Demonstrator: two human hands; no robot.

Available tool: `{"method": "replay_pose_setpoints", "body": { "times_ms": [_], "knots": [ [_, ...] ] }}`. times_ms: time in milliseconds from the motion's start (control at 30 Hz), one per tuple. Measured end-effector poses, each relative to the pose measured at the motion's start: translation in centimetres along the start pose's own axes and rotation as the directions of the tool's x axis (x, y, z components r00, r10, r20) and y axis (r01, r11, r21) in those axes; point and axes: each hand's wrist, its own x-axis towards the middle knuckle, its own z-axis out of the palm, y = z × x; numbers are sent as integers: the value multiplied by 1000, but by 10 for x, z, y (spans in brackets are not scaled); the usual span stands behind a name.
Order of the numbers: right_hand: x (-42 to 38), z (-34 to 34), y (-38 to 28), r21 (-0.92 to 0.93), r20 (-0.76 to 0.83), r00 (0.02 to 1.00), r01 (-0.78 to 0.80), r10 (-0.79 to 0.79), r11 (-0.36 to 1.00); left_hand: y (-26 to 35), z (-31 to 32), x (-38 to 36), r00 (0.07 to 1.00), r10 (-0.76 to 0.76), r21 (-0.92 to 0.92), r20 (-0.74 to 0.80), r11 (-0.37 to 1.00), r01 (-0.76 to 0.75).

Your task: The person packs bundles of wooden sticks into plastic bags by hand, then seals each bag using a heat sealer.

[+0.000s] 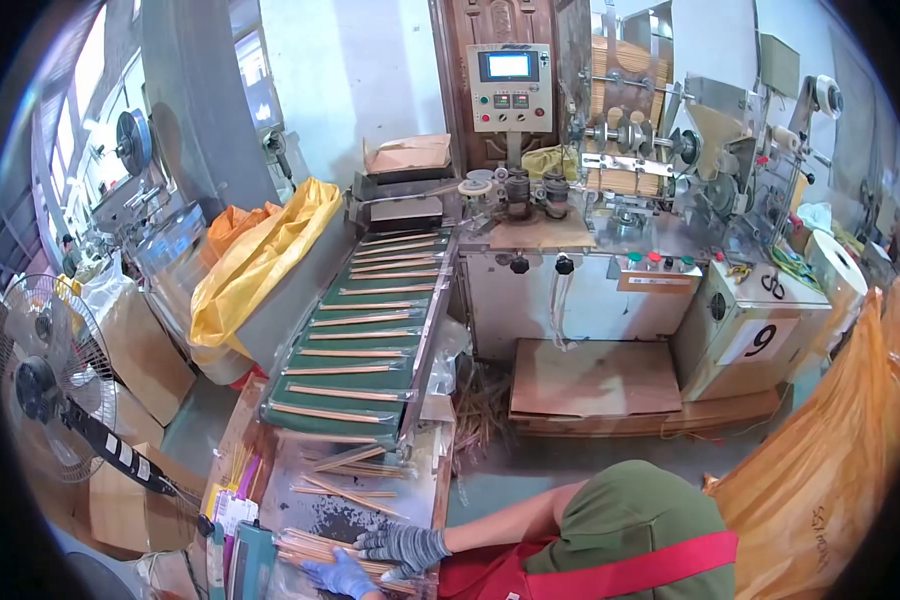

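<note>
My left hand (340, 574), in a blue glove, lies over a pile of wrapped wooden chopsticks (310, 546) at the bottom of the view. Its fingers are spread on the sticks. My right hand (402, 547), in a grey striped glove, reaches in from the right. The fingers of that hand are stretched out flat on the same pile, beside the blue glove. A few loose wrapped chopsticks (350, 493) lie farther up on the metal tray (425, 480). Above it slopes a green conveyor belt (370, 345) bearing several wrapped chopsticks in a row.
Left of my hands stands a teal device (253, 562). A fan (50, 385) and yellow sheeting (260, 265) are on the left side. Ahead is a packing machine with a control panel (511, 88). Cardboard (595, 380) lies below it. An orange bag (820, 460) fills the right side.
</note>
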Motion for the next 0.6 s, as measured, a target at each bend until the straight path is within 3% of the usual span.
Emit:
{"method": "replay_pose_setpoints", "body": {
  "times_ms": [133, 167, 200, 233, 267, 300, 600],
  "knots": [
    [1, -4, -2, 98, 13, 1000, -21, 19, 995, -5, 8, -3, 1000, -12, 76, 22, 997, 10],
    [1, -5, -2, 101, 17, 1000, -24, 22, 995, -24, 33, 1, 964, 165, -21, -209, 985, -173],
    [1, -5, -1, 104, 20, 999, -27, 25, 994, -21, 30, -2, 845, 300, -71, -442, 928, -367],
    [1, -5, -1, 106, 20, 999, -28, 26, 994, -18, 26, -1, 846, 301, -69, -441, 928, -366],
    [1, -6, -1, 130, 17, 999, -29, 27, 991, -15, 19, 2, 952, 177, -67, -249, 978, -199],
    [1, -5, -1, 154, 13, 1000, -29, 28, 988, -8, 9, 2, 998, 29, -29, -50, 999, -30],
    [2, -5, 1, 215, -49, 999, 15, -4, 976, -9, 11, 4, 998, 33, 3, -57, 999, -33]
  ]
}}
